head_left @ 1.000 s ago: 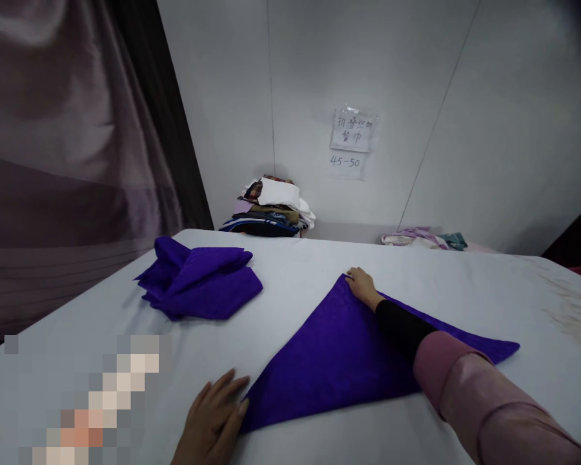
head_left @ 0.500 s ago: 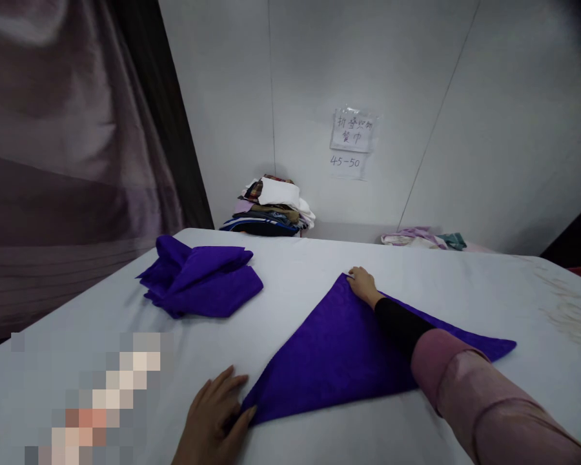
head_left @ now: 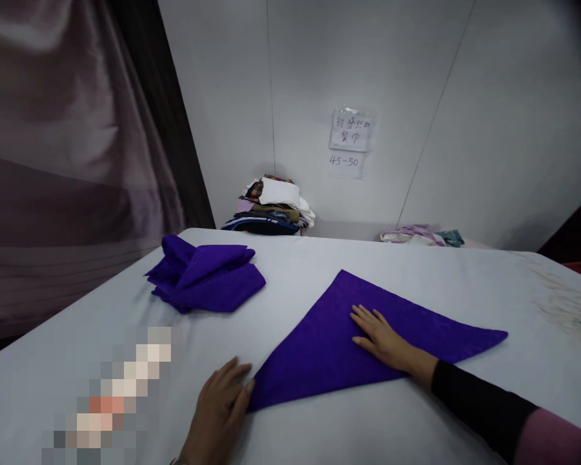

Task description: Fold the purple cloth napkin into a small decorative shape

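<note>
A purple napkin (head_left: 314, 349) lies on the white-covered table as a flat triangle, its peak pointing to the back and its long side towards me. My right hand (head_left: 380, 336) rests palm down on the middle of it, fingers stretched out. At the napkin's left corner is my left hand (head_left: 223, 394), fingers extended; the thumb touches the cloth's edge there. Back left of it sits a second piece of purple cloth (head_left: 208, 278), bunched in loose folds, with neither hand on it.
The white tabletop (head_left: 290, 258) reaches to the wall. Beyond its back edge stand a pile of folded clothes (head_left: 271, 206) and some lilac and green cloth (head_left: 419, 236). A curtain (head_left: 72, 161) hangs at left. A pixelated patch (head_left: 121, 394) hides something at front left.
My right hand has let go of the napkin's peak and slid down towards me onto its middle. My left hand stays by the left corner. The view has shifted slightly.
</note>
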{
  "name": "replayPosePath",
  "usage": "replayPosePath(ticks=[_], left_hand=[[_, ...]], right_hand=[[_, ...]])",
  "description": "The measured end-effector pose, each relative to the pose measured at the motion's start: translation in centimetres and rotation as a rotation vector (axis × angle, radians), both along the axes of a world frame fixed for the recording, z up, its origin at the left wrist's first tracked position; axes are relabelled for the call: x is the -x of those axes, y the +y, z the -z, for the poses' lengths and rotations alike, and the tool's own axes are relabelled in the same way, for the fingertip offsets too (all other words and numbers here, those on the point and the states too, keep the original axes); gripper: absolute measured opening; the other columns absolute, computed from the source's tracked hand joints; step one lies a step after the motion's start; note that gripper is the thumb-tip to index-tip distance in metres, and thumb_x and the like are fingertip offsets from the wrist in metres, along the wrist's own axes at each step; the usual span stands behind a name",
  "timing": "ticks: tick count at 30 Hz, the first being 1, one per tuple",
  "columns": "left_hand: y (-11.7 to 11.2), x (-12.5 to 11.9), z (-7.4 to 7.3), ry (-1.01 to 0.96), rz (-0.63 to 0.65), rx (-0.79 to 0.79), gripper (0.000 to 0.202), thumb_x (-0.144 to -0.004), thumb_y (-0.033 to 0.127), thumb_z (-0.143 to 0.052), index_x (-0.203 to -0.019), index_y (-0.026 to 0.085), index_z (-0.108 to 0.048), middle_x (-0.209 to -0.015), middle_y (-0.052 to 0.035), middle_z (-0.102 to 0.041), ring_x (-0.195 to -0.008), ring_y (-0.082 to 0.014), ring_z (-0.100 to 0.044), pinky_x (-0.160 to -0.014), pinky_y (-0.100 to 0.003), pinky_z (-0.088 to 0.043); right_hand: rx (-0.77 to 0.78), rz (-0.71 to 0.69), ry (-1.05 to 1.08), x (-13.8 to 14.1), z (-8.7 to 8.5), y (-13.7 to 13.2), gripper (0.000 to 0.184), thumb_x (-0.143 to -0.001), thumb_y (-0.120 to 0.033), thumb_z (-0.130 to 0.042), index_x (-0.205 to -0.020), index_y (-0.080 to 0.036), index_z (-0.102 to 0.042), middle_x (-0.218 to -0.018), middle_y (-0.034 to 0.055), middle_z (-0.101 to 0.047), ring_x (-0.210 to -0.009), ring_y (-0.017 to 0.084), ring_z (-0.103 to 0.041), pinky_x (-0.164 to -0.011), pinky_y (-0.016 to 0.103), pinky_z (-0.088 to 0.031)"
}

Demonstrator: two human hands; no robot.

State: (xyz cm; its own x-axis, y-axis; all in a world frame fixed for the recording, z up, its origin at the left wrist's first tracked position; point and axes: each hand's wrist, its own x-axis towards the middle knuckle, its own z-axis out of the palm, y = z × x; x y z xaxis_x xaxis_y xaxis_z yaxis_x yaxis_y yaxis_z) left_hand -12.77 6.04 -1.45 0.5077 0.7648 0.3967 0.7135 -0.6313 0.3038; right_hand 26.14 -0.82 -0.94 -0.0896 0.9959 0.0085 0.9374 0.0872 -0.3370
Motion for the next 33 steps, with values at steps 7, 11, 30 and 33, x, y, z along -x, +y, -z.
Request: replayPosePath(ticks=[7,11,30,33], left_hand=[[-0.2,-0.6,-0.2,-0.039,-0.004,0.025,0.036,-0.083,0.044,-0.049,-0.056,0.025,-0.064,-0.103,-0.002,-0.069,-0.113,-0.0269,-0.054,-0.09,-0.047,-0.047],[-0.2,-0.7,-0.1,-0.048,-0.017,0.032,0.037,-0.082,0.043,-0.05,-0.053,0.023,-0.06,-0.103,-0.0039,-0.069,-0.112,-0.0288,-0.054,-0.089,-0.049,-0.046],[0.0,-1.0,0.0,-0.107,-0.032,-0.032,0.038,-0.082,0.048,-0.049,-0.059,0.023,-0.065,-0.097,-0.0057,-0.07,-0.107,-0.0275,-0.058,-0.088,-0.045,-0.049],[0.0,-0.9,-0.1,-0.104,-0.005,-0.033,0.034,-0.082,0.046,-0.05,-0.064,0.023,-0.067,-0.096,-0.0054,-0.07,-0.106,-0.0272,-0.058,-0.088,-0.044,-0.05]], right_hand=[[-0.015,0.354,-0.151,-8.6,2.4,-4.9,0.064,-0.087,-0.06,-0.028,-0.139,-0.023,-0.034,-0.147,0.0085,-0.027,-0.135,0.026,-0.019,-0.108,0.051,-0.016],[-0.036,0.46,-0.236,-13.5,3.6,-7.8,0.06,-0.087,-0.056,-0.025,-0.137,-0.025,-0.037,-0.145,0.0086,-0.031,-0.134,0.026,-0.023,-0.104,0.053,-0.023],[-0.131,0.163,-0.037,-4.2,-2.5,-4.9,0.056,-0.089,-0.053,-0.035,-0.136,-0.023,-0.038,-0.144,0.0065,-0.033,-0.135,0.024,-0.021,-0.109,0.046,-0.017],[-0.103,-0.032,0.031,-0.3,-4.0,-1.1,0.048,-0.089,-0.044,-0.04,-0.133,-0.023,-0.044,-0.139,0.0058,-0.042,-0.133,0.023,-0.027,-0.108,0.043,-0.02]])
